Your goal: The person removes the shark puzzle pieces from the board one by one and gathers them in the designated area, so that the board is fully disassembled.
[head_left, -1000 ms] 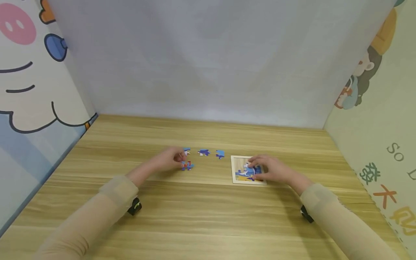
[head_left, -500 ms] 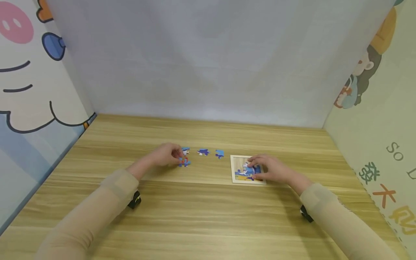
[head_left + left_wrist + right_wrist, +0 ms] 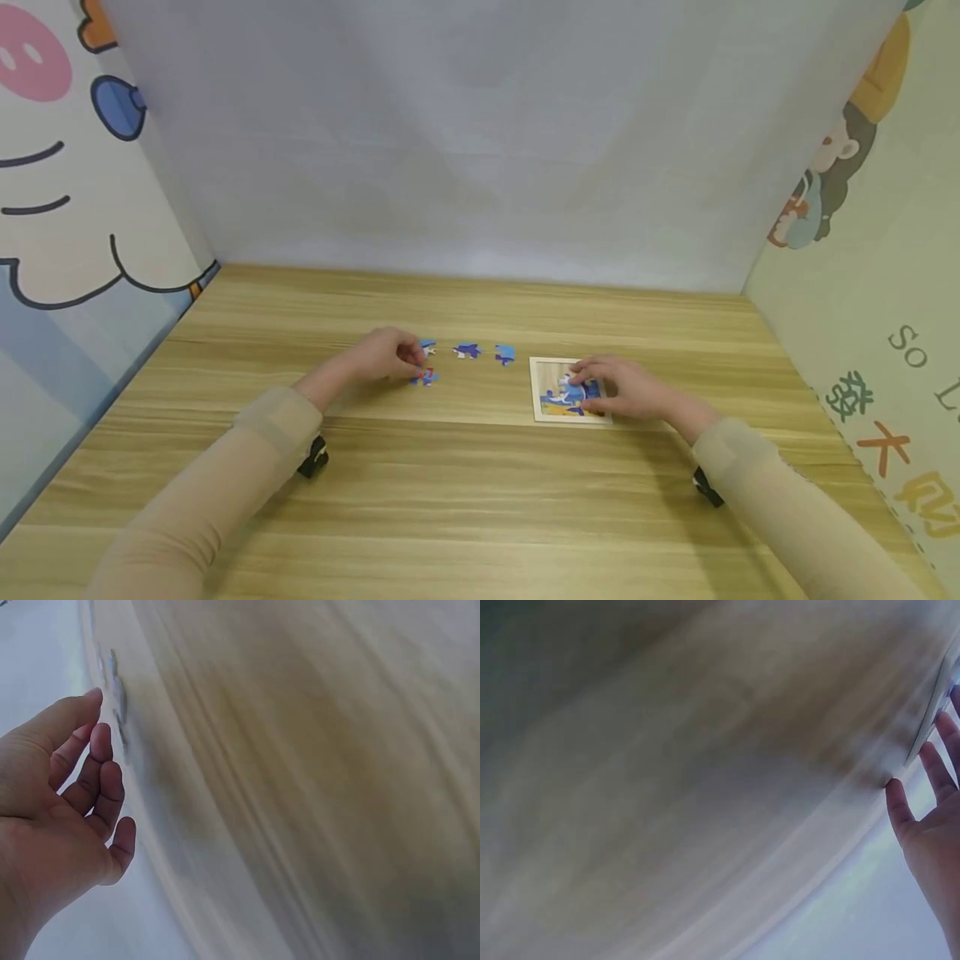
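Note:
My left hand [image 3: 384,354] holds a blue-and-red jigsaw piece [image 3: 429,377] by its left side, low over the table; its fingertips partly cover the piece. In the left wrist view the left hand [image 3: 67,780] has bent fingers, with thin edges of pieces just past the tips. A blue-and-white piece [image 3: 428,347] lies just behind, partly hidden by the fingers. My right hand [image 3: 626,389] rests with spread fingers on the right side of a square puzzle tray [image 3: 536,392], over a partly filled sea picture. In the right wrist view the right hand [image 3: 937,802] touches the tray's edge.
Two more pieces lie in the back row: a dark blue one [image 3: 467,350] and a light blue one [image 3: 505,354]. All are on a wood-grain table [image 3: 480,500]. A pale cloth [image 3: 480,150] hangs behind it, with printed panels at both sides.
My left hand has shifted slightly left and back, and the blue-and-red piece has moved the same way. The right hand stays on the tray.

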`<state>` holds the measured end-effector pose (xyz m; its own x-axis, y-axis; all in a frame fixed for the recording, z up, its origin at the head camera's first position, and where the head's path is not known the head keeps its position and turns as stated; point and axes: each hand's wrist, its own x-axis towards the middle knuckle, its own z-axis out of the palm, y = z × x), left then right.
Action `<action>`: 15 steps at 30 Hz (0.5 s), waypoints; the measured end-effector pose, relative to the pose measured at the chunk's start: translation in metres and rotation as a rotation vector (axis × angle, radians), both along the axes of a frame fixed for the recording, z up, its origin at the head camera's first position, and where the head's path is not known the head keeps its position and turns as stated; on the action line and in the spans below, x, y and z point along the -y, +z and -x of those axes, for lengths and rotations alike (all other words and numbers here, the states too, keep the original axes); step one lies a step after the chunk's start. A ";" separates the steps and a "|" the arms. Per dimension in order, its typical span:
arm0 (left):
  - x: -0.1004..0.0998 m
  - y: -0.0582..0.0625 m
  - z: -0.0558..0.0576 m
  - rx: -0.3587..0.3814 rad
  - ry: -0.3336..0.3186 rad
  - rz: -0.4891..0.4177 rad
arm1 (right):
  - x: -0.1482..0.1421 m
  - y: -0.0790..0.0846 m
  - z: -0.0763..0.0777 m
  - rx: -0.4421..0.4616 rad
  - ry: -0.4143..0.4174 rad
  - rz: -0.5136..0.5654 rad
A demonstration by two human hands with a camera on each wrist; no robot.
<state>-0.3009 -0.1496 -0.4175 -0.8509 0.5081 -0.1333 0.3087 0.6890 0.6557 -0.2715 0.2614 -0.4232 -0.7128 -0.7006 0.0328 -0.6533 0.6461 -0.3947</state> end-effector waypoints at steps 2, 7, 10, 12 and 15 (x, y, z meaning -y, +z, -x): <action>-0.003 0.002 0.000 -0.024 0.004 0.000 | -0.001 0.000 0.002 -0.009 0.027 0.006; -0.014 0.012 0.001 -0.099 -0.010 0.009 | -0.003 0.000 0.004 -0.013 0.053 -0.007; -0.024 0.021 0.000 -0.111 -0.024 0.003 | -0.003 0.000 0.004 -0.002 0.029 -0.025; -0.032 0.028 -0.001 -0.116 -0.036 0.002 | -0.003 0.000 0.003 0.006 0.007 -0.023; -0.046 0.036 -0.003 -0.136 -0.056 0.017 | -0.003 0.000 0.002 0.012 -0.023 -0.004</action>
<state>-0.2982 -0.1040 -0.3815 -0.8318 0.5543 -0.0277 0.4323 0.6784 0.5940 -0.2730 0.2640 -0.4233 -0.7290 -0.6842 0.0209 -0.6333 0.6626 -0.3999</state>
